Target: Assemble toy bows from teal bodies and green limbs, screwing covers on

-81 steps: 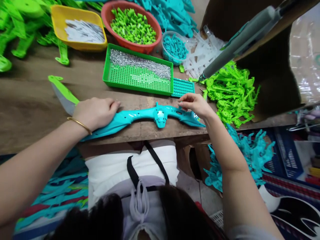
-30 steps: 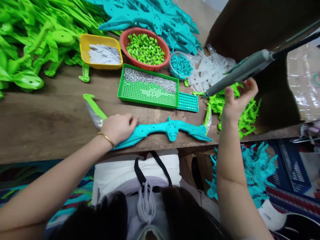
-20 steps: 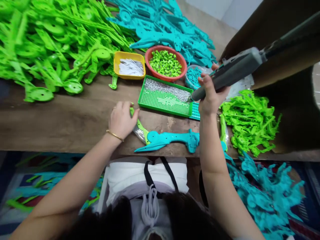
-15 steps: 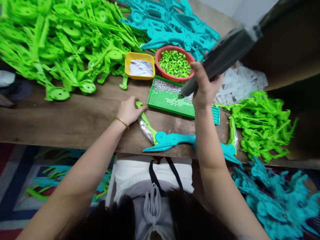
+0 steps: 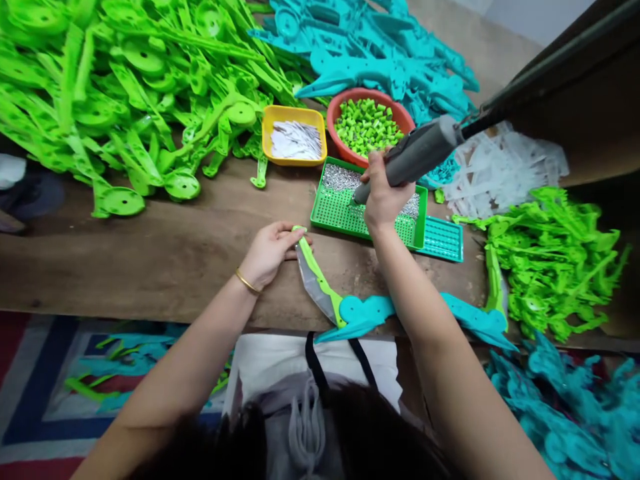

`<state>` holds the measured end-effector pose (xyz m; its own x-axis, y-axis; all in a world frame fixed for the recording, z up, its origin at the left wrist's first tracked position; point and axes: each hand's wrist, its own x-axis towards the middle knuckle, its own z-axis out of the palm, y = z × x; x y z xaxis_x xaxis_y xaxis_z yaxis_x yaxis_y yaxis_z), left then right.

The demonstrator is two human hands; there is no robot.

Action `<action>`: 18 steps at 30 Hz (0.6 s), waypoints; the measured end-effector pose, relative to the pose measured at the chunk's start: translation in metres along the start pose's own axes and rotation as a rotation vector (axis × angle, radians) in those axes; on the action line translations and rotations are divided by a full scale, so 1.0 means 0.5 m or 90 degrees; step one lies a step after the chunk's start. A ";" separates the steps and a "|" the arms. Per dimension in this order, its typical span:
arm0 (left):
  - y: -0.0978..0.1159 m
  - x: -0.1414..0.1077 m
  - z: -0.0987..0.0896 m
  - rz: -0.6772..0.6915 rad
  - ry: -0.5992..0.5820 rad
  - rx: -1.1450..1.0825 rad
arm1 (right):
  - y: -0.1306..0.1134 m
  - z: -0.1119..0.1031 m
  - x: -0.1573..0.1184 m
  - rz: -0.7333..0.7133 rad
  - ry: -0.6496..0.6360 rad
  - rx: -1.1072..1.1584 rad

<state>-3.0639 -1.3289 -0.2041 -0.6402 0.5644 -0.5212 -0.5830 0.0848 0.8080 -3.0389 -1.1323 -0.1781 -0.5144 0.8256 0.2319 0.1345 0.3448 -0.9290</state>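
My left hand [image 5: 267, 257] pinches the upper end of a curved green plastic arm [image 5: 325, 283], which has a clear strip [image 5: 314, 290] along its outer side. Its lower end joins a teal plastic piece [image 5: 363, 312] lying at the table's front edge. Another green arm [image 5: 494, 283] stands at the right end of that piece. My right hand [image 5: 387, 203] is wrapped round a grey power screwdriver [image 5: 425, 152], tilted with its nose down over the green perforated tray [image 5: 345, 208] of small silvery screws. The bit's tip is hidden.
Behind the tray stand a yellow tub [image 5: 269, 143] of thin white strips and a red bowl [image 5: 334, 130] of small green pieces. Green parts [image 5: 120, 100] are heaped at left, teal parts [image 5: 370, 50] behind, clear strips [image 5: 500, 170] and more green parts [image 5: 555, 267] at right.
My right hand has brought the screwdriver lower, its nose down at the tray. My left hand keeps hold of the green arm's end. The whole view has shifted a little.
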 end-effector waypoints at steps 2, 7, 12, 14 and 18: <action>-0.007 0.004 0.001 0.005 0.009 -0.016 | -0.007 0.000 -0.009 -0.011 0.023 -0.033; -0.013 0.006 0.001 -0.002 0.009 -0.032 | -0.016 -0.011 -0.010 -0.054 0.046 -0.085; -0.012 0.001 -0.001 0.002 -0.008 -0.041 | 0.006 -0.011 -0.001 -0.070 0.047 -0.108; -0.010 -0.001 -0.001 -0.002 -0.017 -0.051 | 0.025 -0.009 0.001 -0.088 -0.002 -0.131; -0.006 -0.005 -0.002 -0.017 -0.027 -0.068 | 0.042 -0.018 0.009 -0.088 -0.067 -0.174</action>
<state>-3.0611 -1.3314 -0.2058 -0.6033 0.5970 -0.5288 -0.6512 0.0141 0.7588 -3.0307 -1.1175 -0.1942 -0.6259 0.7173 0.3062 0.2728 0.5692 -0.7756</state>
